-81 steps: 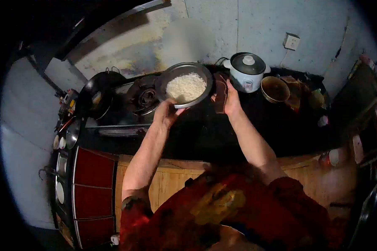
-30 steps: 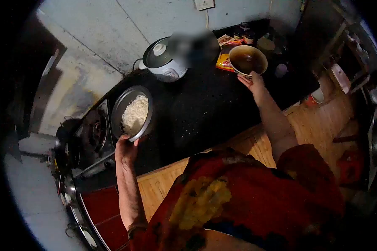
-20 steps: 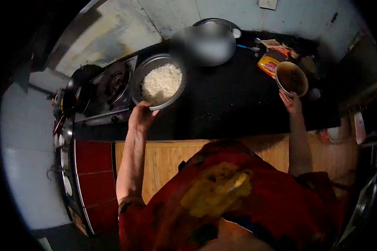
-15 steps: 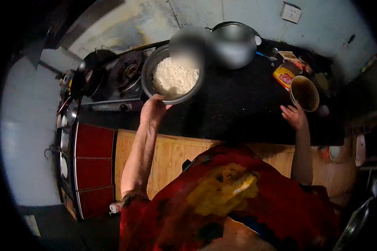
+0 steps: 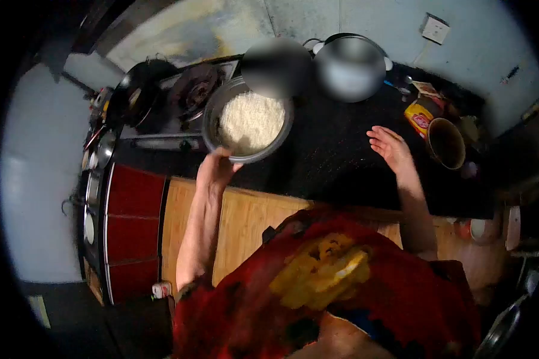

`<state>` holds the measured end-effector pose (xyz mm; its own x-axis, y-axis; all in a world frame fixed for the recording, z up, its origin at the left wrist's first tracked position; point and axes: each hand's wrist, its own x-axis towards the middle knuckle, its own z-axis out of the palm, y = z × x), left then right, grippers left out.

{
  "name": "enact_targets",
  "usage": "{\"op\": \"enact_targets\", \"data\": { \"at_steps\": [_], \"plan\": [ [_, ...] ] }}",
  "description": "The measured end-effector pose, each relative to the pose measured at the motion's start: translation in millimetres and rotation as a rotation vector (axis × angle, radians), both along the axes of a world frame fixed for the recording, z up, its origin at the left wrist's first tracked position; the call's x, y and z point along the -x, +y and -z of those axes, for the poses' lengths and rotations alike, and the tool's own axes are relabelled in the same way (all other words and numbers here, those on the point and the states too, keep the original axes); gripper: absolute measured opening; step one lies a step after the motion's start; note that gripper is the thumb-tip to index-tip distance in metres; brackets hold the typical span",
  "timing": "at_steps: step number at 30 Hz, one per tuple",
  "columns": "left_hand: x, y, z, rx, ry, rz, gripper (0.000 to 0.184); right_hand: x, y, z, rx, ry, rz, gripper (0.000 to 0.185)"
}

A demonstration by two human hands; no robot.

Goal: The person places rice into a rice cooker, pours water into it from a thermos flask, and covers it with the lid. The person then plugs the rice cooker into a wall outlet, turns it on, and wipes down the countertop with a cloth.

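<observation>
My left hand [image 5: 217, 170] grips the near rim of a round metal pot [image 5: 209, 124] that holds white rice [image 5: 253, 121]. The pot is over the dark counter, in front of the stove. My right hand [image 5: 391, 145] is over the counter with its fingers apart and nothing in it. To its right a brown bowl [image 5: 446, 143] stands tilted in view, beside a yellow and red packet [image 5: 420, 115]. A blurred patch covers part of the pot's far rim.
The white rice cooker [image 5: 350, 69] is at the back, partly blurred. A stove burner [image 5: 196, 91] and a black wok [image 5: 139, 96] are at the left. A spoon [image 5: 403, 90] and a wall socket [image 5: 435, 29] are at the back right. Red cabinets [image 5: 135, 197] are lower left.
My right hand has let go of the brown bowl and moved left, away from it. Earlier it held a dark brown object near the pot. My left hand still grips the pot.
</observation>
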<state>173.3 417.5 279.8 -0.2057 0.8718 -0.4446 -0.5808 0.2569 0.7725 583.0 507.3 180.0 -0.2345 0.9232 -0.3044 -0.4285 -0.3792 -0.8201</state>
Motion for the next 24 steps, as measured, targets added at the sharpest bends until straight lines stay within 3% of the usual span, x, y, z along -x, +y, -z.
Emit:
{"op": "enact_targets", "data": {
  "at_steps": [1,2,4,5,7,9,10,14,15,16,17,18,21,24],
  "plan": [
    [4.1,3.0,14.4,0.023,-0.084,0.035,0.045,-1.3,5.7,8.0,0.036,-0.004,0.106,0.024],
    [9.3,-1.9,24.7,0.128,0.054,0.017,0.042,-4.3,11.8,18.4,0.027,0.027,0.111,0.023],
    [12.3,-7.4,22.3,0.158,-0.062,0.033,0.037,0.1,8.0,7.1,0.021,0.049,0.158,0.025],
    [9.7,-7.2,17.9,0.196,0.035,0.042,0.037,-0.5,14.3,9.0,-0.009,0.038,0.135,0.026],
    [11.3,2.2,23.2,0.206,-0.003,0.079,0.037,1.6,26.3,-12.2,0.029,-0.097,0.184,0.029],
    [7.3,19.2,32.7,0.188,-0.084,0.061,0.037,-4.8,58.3,-26.0,-0.040,-0.284,0.239,0.031],
    [25.5,-11.7,35.6,0.109,-0.066,0.102,0.037,10.0,38.4,-35.5,-0.210,-0.348,0.290,0.032],
    [27.3,-11.4,35.0,0.083,-0.037,0.190,0.037,17.6,119.9,-69.0,-0.604,-0.739,0.281,0.029],
    [23.1,-16.0,29.7,0.066,-0.042,0.203,0.036,19.7,144.0,-69.0,-0.710,-1.084,0.282,0.038],
    [20.0,-26.2,22.8,0.062,-0.046,0.157,0.033,31.4,149.3,-79.9,-0.641,-1.292,0.274,0.044],
    [44.6,-22.9,49.0,0.073,-0.085,0.226,0.033,44.4,155.3,-95.8,-0.571,-1.490,0.268,0.049],
    [31.5,-27.9,29.1,0.063,-0.079,0.180,0.033,54.8,153.5,-112.3,-0.563,-1.619,0.217,0.057],
    [15.1,-23.5,4.0,0.105,-0.109,0.086,0.032,71.0,190.5,-116.3,-0.575,-1.770,0.020,0.053],
    [29.0,-20.7,-0.2,0.091,-0.038,0.105,0.034,66.4,207.9,-98.9,-0.614,-1.744,0.010,0.043]
  ]
}}
